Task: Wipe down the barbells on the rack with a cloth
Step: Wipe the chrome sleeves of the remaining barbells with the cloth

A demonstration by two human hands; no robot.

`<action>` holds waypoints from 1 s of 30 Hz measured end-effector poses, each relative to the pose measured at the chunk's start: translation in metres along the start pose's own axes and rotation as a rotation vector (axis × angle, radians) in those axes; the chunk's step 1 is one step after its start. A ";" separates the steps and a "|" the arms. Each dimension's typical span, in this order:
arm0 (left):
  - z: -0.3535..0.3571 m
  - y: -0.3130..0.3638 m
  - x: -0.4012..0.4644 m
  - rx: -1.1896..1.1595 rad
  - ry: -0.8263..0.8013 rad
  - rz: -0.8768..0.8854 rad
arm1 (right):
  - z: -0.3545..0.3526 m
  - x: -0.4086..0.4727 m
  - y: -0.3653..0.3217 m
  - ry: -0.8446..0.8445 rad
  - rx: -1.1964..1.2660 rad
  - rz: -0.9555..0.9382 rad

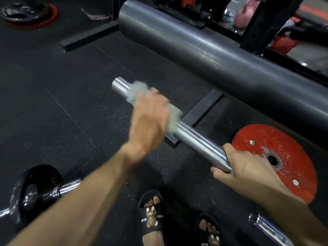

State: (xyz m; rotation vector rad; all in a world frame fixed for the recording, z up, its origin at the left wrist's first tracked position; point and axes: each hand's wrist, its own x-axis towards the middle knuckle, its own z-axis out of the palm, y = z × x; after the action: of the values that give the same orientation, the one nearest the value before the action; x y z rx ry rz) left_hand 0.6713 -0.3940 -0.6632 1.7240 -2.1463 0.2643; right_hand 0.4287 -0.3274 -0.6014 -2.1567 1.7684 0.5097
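Two bare forearms reach forward from the bottom edge, over two feet in black slippers [152, 215]. Left hand [148, 119]: wrist bent, knuckles up, fingers curled over a pale grey cloth [140, 92] and clamping it round the polished barbell sleeve [193, 139]; hand and cloth are motion-blurred. Cloth sits close to the sleeve's free end, bunched out on both sides of the fist. Right hand [248, 167]: fingers and thumb wrapped round the same sleeve at its near end, holding it steady. Sleeve runs diagonally, near-right to far-left, above the black rubber floor [53, 96]. Beyond it: a thick dark grey roller [204, 48], roughly parallel. Right of the hands: red weight plate [276, 160], flat on the floor. Lower left: a chrome bar with a black plate [33, 190]. Lower right: another chrome bar end [262, 223].
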 end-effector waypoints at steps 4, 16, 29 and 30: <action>0.001 0.048 -0.037 -0.232 -0.111 0.379 | -0.004 0.004 0.008 -0.036 0.114 -0.026; 0.012 -0.051 0.006 -0.113 0.011 -0.171 | -0.006 0.001 0.014 0.061 0.232 -0.127; 0.009 -0.107 0.025 -0.033 -0.030 0.048 | 0.001 0.007 -0.014 0.131 0.190 -0.069; 0.007 -0.118 0.027 -0.031 -0.020 -0.059 | 0.002 0.008 -0.014 0.139 0.182 -0.080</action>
State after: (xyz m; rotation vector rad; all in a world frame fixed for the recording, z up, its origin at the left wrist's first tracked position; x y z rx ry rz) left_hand 0.7791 -0.4482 -0.6694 1.7762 -2.0982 0.1980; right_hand 0.4432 -0.3306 -0.6068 -2.1689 1.7156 0.1750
